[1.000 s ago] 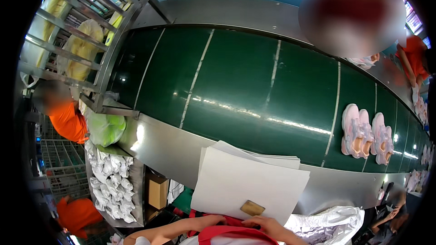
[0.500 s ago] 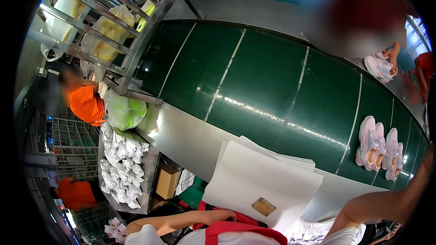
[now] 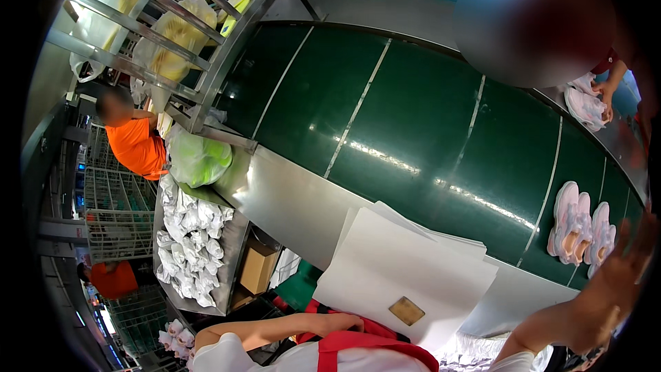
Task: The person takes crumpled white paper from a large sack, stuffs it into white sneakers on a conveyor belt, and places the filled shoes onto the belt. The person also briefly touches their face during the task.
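Note:
My right hand (image 3: 623, 258) is at the far right, blurred, with its fingers stretched out beside and partly over pale pink sneakers. One pair of sneakers (image 3: 567, 217) stands on the green conveyor belt (image 3: 413, 110); a second pair (image 3: 601, 234) beside it is partly covered by the hand. No grip on a shoe shows. My left hand (image 3: 344, 322) lies low in front of my body against a red cloth (image 3: 375, 344); its fingers are largely hidden. A stack of white paper sheets (image 3: 406, 269) lies between my hands, with a small brown rectangular piece (image 3: 406, 311) on top.
Across the belt a person handles white-pink shoes (image 3: 586, 107). At left, a metal tray (image 3: 231, 262) holds many white wrapped bundles (image 3: 189, 241), near a green-tinted plastic bag (image 3: 198, 158). A metal rack (image 3: 186, 89) spans the belt's left end. A cardboard box (image 3: 258, 269) sits below.
My right hand, beyond the right edge before, has come into view near the sneakers. The whole view has shifted slightly. My left hand stays by the red cloth.

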Demonstrator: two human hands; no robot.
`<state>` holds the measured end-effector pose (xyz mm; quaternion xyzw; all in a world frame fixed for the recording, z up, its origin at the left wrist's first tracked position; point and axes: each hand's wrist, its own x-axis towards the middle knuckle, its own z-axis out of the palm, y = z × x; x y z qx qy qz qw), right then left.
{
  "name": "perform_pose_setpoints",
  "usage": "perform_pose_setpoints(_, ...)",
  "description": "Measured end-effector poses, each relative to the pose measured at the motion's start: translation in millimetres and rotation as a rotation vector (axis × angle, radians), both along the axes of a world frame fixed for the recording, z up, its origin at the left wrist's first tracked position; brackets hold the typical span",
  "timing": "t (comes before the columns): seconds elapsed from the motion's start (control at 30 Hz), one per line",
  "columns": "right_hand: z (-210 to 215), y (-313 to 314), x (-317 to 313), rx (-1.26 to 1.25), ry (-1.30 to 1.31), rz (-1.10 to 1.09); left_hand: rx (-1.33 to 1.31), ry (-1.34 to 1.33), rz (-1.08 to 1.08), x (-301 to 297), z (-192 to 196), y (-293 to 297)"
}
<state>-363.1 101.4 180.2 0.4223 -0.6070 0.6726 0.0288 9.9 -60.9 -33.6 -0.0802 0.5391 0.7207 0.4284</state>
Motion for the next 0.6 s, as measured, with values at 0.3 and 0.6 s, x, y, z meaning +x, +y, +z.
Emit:
perform_pose_setpoints(0.3, -101, 8, 67, 0.580, -0.268, 0.073, 0.017, -0.009, 0.020, -4, 4, -3)
perform_pose_setpoints(0.6, -107, 9, 92, 0.626, -0.262, 0.081, 0.021, -0.033, -0.010, -3, 6, -5)
